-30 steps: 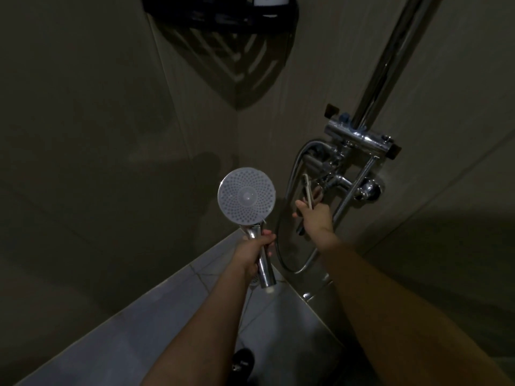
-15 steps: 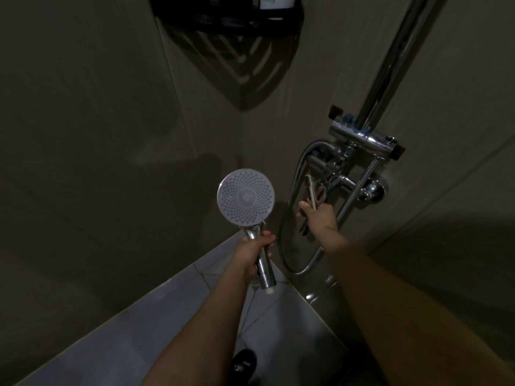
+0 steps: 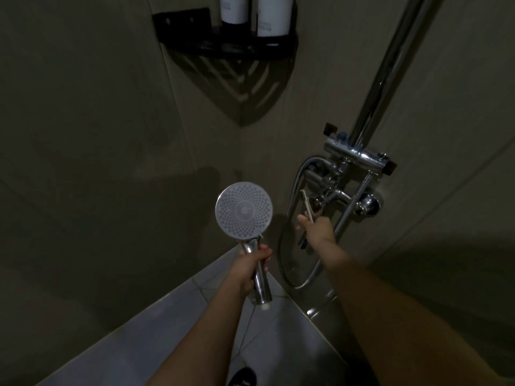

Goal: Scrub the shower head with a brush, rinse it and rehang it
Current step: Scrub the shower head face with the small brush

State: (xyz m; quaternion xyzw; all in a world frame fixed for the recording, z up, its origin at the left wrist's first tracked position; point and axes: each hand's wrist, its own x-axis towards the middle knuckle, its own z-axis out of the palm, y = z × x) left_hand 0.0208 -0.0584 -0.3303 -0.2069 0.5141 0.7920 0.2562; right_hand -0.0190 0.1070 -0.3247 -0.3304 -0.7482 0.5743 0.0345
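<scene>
No legible text anywhere; faint, unreadable print on the 2 white bottles (image 3: 274,15).

Dim, shadowy, wide-angle edge distortion.

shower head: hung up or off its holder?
Off. The left hand grips the shower head by its handle, face toward the camera, away from the wall fittings.
</scene>
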